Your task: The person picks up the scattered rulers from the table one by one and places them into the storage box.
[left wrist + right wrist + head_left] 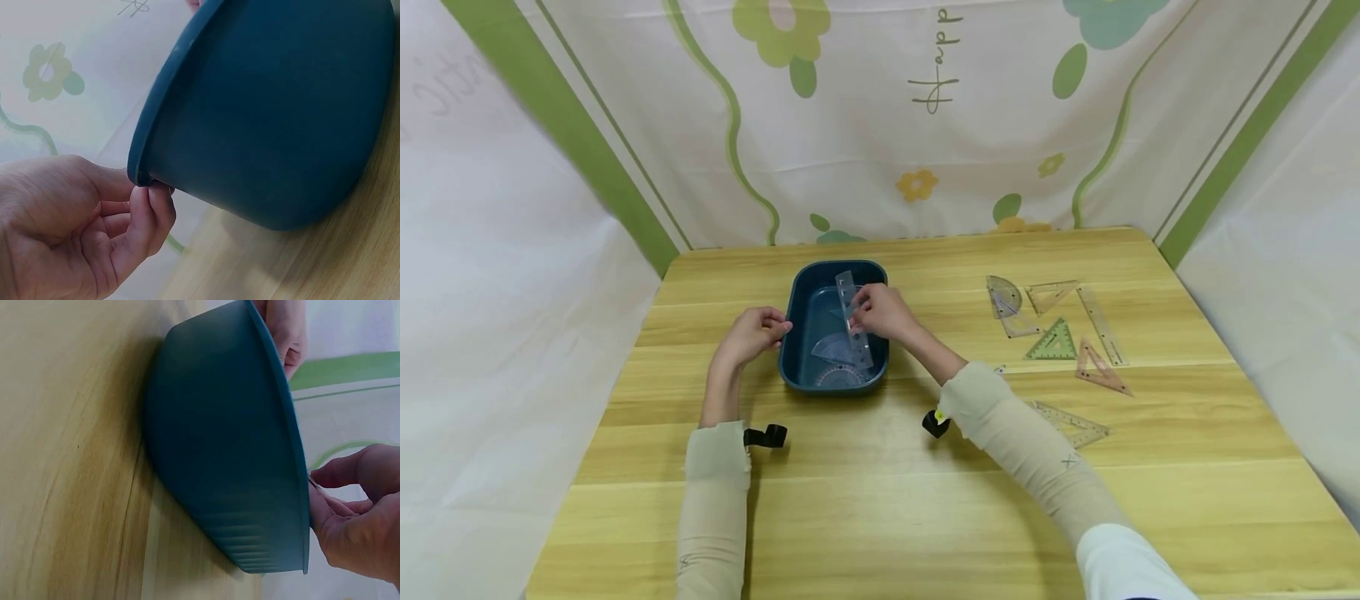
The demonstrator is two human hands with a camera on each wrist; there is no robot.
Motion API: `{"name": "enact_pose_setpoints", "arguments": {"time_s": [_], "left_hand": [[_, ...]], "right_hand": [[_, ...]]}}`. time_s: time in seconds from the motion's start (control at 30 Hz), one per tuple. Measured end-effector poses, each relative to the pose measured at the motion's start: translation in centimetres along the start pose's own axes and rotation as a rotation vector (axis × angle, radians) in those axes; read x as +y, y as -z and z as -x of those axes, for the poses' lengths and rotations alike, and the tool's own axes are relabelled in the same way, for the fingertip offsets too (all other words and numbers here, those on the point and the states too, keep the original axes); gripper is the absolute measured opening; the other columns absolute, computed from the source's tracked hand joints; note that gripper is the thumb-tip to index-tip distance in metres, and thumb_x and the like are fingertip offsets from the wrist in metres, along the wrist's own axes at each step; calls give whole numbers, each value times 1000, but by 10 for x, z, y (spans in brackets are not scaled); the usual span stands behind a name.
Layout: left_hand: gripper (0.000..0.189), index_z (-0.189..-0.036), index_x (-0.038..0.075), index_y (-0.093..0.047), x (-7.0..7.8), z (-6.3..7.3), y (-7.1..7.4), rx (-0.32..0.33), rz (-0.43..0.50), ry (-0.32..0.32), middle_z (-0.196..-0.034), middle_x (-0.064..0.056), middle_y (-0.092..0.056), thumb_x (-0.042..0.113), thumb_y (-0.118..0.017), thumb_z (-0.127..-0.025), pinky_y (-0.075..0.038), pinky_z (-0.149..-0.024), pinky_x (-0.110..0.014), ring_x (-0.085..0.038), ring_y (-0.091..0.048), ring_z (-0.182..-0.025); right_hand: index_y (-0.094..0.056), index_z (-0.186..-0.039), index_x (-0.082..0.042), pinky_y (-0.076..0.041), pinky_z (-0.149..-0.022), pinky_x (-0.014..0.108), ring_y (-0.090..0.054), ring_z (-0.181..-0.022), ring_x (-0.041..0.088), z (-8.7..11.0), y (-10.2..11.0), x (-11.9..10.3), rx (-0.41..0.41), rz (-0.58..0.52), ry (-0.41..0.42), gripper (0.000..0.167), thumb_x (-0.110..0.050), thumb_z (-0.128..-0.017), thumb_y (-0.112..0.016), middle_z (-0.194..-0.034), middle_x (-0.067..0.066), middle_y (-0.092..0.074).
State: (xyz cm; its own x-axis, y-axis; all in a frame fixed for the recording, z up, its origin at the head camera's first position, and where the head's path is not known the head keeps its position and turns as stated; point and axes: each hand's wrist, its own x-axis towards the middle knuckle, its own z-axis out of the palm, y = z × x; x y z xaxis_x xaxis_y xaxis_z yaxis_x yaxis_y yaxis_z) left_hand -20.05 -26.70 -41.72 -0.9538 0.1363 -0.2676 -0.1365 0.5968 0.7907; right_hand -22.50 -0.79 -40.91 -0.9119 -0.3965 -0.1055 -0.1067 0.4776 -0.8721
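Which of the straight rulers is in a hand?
The clear ruler at the blue basin, pinched by the right hand; the second ruler lies on the table to the right, touched by neither hand.

A deep teal-blue tub [805,312], plain except for fine ribbed lines on one outer wall. The held ruler [861,353] is colourless and see-through with dark markings. One set square [1037,353] is translucent green, another triangle [1099,381] pinkish-orange. The counter [865,508] is yellowish wood with streaked grain; the white curtain [850,150] carries green, yellow, orange and blue-green flowers, leaves and vines. Beige sleeves [715,500].
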Motion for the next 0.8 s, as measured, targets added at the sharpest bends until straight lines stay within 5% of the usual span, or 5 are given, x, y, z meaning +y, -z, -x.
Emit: {"name": "enact_pose_setpoints", "arguments": {"time_s": [0.63,0.8], "left_hand": [[33,-126,-9,-53,-1,1,0,5,-14,-9,-112,-21,-58,16,-53,-104,-59,-82,-32,-14,-58,-83],[31,-124,-8,-53,-2,-1,0,8,-25,-15,-109,-19,-58,15,-52,-105,-59,-83,-34,-15,-58,-82]], "right_hand": [[-50,-137,7,-59,-71,24,-74,-84,22,-5,-10,1,-70,151,17,44,5,-94,-57,-95,17,-75],[-50,-139,6,-58,-78,27,-73,-82,19,-5,-10,0,-65,269,45,47,0,-94,-59,-91,14,-76]]}}
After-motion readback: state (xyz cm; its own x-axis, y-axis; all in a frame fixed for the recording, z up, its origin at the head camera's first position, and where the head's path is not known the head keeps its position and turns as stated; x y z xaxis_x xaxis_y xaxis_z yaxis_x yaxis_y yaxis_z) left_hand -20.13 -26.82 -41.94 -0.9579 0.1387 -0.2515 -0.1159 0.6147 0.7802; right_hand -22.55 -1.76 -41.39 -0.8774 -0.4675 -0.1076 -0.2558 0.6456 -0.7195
